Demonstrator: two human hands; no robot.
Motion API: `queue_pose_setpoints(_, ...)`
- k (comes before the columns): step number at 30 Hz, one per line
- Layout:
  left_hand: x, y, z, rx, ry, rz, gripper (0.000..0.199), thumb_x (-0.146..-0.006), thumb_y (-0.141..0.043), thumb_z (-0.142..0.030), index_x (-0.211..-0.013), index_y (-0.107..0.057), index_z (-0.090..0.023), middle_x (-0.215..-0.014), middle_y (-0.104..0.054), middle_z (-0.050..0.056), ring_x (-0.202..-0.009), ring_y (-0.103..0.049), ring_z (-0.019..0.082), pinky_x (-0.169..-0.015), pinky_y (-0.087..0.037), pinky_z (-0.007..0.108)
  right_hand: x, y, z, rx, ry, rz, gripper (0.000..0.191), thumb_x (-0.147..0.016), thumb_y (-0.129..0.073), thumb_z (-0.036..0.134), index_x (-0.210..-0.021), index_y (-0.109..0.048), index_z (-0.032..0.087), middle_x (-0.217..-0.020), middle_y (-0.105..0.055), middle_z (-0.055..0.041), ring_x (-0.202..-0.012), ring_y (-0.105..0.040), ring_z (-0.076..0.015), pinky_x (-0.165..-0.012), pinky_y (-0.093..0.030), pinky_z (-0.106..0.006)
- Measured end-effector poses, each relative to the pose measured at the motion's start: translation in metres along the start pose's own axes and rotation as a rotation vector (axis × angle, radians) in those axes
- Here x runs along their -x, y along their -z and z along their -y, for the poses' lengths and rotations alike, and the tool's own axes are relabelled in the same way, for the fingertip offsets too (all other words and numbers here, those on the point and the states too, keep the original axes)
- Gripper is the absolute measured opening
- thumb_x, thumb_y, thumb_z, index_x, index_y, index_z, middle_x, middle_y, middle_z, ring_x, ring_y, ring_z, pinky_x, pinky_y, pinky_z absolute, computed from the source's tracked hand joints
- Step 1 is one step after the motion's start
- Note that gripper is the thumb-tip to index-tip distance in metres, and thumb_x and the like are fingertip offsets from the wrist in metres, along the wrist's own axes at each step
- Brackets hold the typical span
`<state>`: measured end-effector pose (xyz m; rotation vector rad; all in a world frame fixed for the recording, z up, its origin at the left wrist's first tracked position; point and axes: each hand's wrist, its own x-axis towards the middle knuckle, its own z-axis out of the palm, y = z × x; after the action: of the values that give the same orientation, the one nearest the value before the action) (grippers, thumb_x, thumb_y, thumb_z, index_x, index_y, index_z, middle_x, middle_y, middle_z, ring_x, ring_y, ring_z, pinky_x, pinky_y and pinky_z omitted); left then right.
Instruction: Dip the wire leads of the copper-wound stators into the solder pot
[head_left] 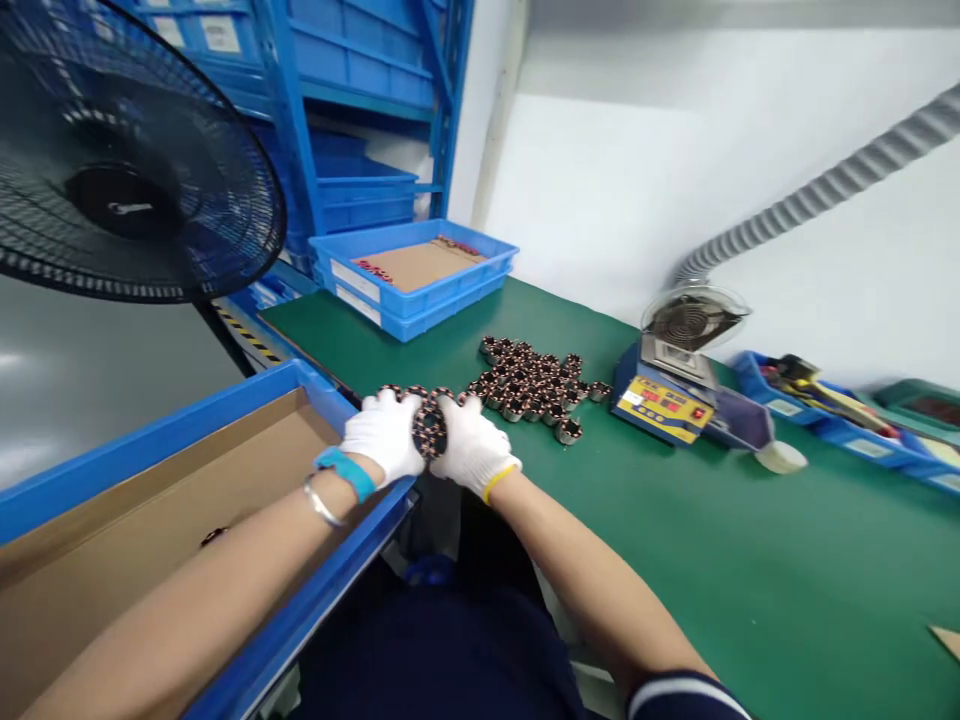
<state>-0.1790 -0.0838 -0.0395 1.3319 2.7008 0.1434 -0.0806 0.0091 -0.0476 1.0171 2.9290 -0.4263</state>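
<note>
Both hands wear white knit gloves. My left hand (384,435) and my right hand (474,447) press from either side on a cluster of small ring-shaped motor stators (430,432) with copper windings. The cluster is squeezed between them at the edge of the green table, beside the blue tray's rim. Gloves hide part of it, so its lower side cannot be made out. Just beyond my right hand, a pile of similar stators (534,382) is spread over the table.
A large cardboard-lined blue tray (150,440) lies at left. Stacked blue trays (420,310) sit at the back, near a black fan (124,200). On the table (675,560) are a blue-and-yellow soldering device (664,400), an extraction hose (817,180) and tool bins (795,400).
</note>
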Motion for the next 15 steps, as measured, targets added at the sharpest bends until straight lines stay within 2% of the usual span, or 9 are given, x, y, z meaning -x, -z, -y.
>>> queue_pose_setpoints(4, -0.031, -0.015, -0.06, 0.019, -0.293, 0.155, 0.077, -0.049, -0.076, -0.05, -0.118, -0.052, -0.024, -0.118, -0.051, 0.015, -0.104, -0.055, 0.033, -0.081, -0.051, 0.045, 0.021, 0.009, -0.061, 0.036, -0.272, 0.076, 0.084, -0.054, -0.076, 0.04, -0.13, -0.042, 0.031, -0.118, -0.044, -0.01, -0.09, -0.065, -0.0286, -0.077, -0.051, -0.041)
queue_pose_setpoints(8, -0.073, -0.028, -0.098, 0.03, -0.456, 0.244, 0.086, -0.039, -0.08, -0.054, -0.117, -0.054, -0.026, -0.118, -0.052, 0.012, -0.106, -0.056, 0.033, -0.085, -0.052, 0.044, 0.012, 0.016, -0.099, 0.057, -0.413, 0.11, 0.092, -0.05, -0.078, 0.049, -0.132, -0.043, 0.028, -0.123, -0.044, -0.0117, -0.101, -0.061, -0.0315, -0.083, -0.049, -0.041)
queue_pose_setpoints(11, -0.094, -0.031, -0.112, 0.055, -0.51, 0.242, 0.092, -0.041, -0.081, -0.055, -0.123, -0.051, -0.025, -0.122, -0.05, 0.014, -0.109, -0.056, 0.035, -0.086, -0.051, 0.046, 0.0, 0.022, -0.122, 0.084, -0.398, 0.081, 0.094, -0.052, -0.077, 0.053, -0.135, -0.043, 0.025, -0.126, -0.045, -0.0146, -0.103, -0.06, -0.0333, -0.082, -0.049, -0.042)
queue_pose_setpoints(13, -0.093, -0.029, -0.112, 0.13, -0.542, 0.186, 0.091, -0.047, -0.079, -0.056, -0.127, -0.048, -0.023, -0.122, -0.05, 0.016, -0.107, -0.056, 0.035, -0.085, -0.052, 0.045, -0.002, 0.021, -0.136, 0.102, -0.341, 0.043, 0.087, -0.057, -0.076, 0.053, -0.132, -0.047, 0.02, -0.118, -0.051, -0.0171, -0.1, -0.062, -0.0349, -0.079, -0.05, -0.043)
queue_pose_setpoints(15, -0.082, -0.026, -0.099, 0.214, -0.608, 0.068, 0.09, -0.055, -0.076, -0.058, -0.131, -0.045, -0.021, -0.129, -0.046, 0.017, -0.107, -0.056, 0.035, -0.085, -0.052, 0.046, -0.004, 0.014, -0.152, 0.104, -0.226, -0.102, 0.071, -0.06, -0.077, 0.051, -0.121, -0.058, 0.019, -0.104, -0.057, -0.0184, -0.093, -0.064, -0.036, -0.073, -0.05, -0.045)
